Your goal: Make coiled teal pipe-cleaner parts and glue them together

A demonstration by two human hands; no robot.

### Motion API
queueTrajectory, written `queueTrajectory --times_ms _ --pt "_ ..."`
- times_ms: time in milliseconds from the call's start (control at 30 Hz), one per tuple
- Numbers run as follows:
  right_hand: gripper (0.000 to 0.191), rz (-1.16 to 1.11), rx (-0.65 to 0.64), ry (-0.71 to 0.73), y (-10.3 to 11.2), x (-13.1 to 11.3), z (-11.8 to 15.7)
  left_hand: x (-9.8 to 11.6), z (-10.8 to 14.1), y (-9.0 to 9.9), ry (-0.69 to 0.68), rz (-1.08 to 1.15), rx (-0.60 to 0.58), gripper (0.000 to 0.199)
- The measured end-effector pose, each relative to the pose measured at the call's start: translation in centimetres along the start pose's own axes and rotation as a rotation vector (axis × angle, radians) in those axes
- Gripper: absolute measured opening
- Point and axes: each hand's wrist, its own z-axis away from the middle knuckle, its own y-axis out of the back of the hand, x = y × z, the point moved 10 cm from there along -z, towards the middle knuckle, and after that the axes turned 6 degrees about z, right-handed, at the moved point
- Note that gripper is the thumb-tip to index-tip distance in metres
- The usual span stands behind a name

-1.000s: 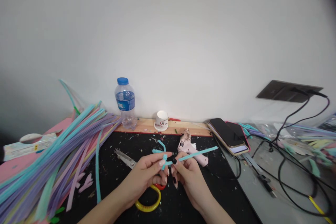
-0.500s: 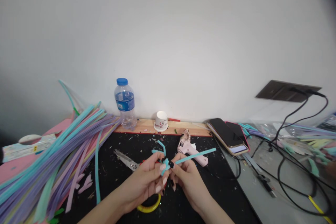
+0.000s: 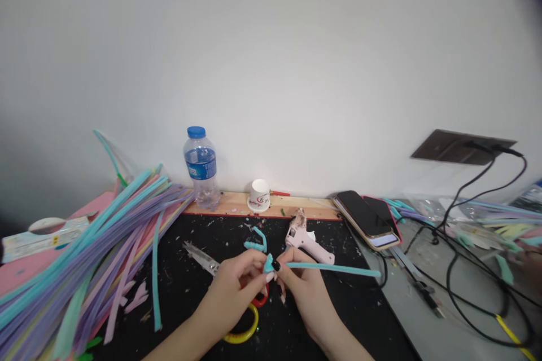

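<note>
My left hand (image 3: 237,287) pinches a small folded turquoise piece (image 3: 268,263) between thumb and fingers. From the other side, my right hand (image 3: 300,287) is closed on the turquoise strip (image 3: 339,268), whose long free end points right. The two hands nearly meet at the folded piece. Just behind them, a bent turquoise piece (image 3: 259,240) lies on the black mat (image 3: 182,304). Scissors (image 3: 203,258) with a yellow and red handle lie partly under my left hand. A pink glue gun (image 3: 311,245) rests behind my right hand.
At the left is a large pile of pastel strips (image 3: 105,237). A bottle (image 3: 201,166) and a paper cup (image 3: 259,196) stand by the wall. Phones (image 3: 368,217), black cables (image 3: 449,271) and more strips (image 3: 499,211) lie at the right.
The strip's free end has swung down and reaches farther right. My left hand has turned, its fingers now curled more tightly, and more of the red scissor handle shows.
</note>
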Motion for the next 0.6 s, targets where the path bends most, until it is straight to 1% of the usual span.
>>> queueTrajectory --times_ms 133,267,367,500,600 --pt "0.022 0.112 0.014 0.052 0.0 -0.7 0.2 0.9 0.2 0.3 -0.055 -0.258 0.042 0.016" --pt "0.021 0.173 0.005 0.097 -0.2 -1.5 0.4 1.4 0.3 0.1 -0.111 -0.355 0.038 0.022" --pt "0.02 0.193 -0.009 0.115 -0.5 -1.8 0.5 1.2 0.2 0.0 -0.102 -0.306 0.023 0.023" --pt "0.021 0.194 -0.021 0.135 -0.6 -2.0 0.6 0.4 0.2 -0.3 -0.02 -0.165 -0.014 0.024" --pt "0.022 0.178 -0.007 0.11 -0.4 -1.7 0.4 0.1 0.1 -0.4 0.005 -0.079 -0.021 0.025"
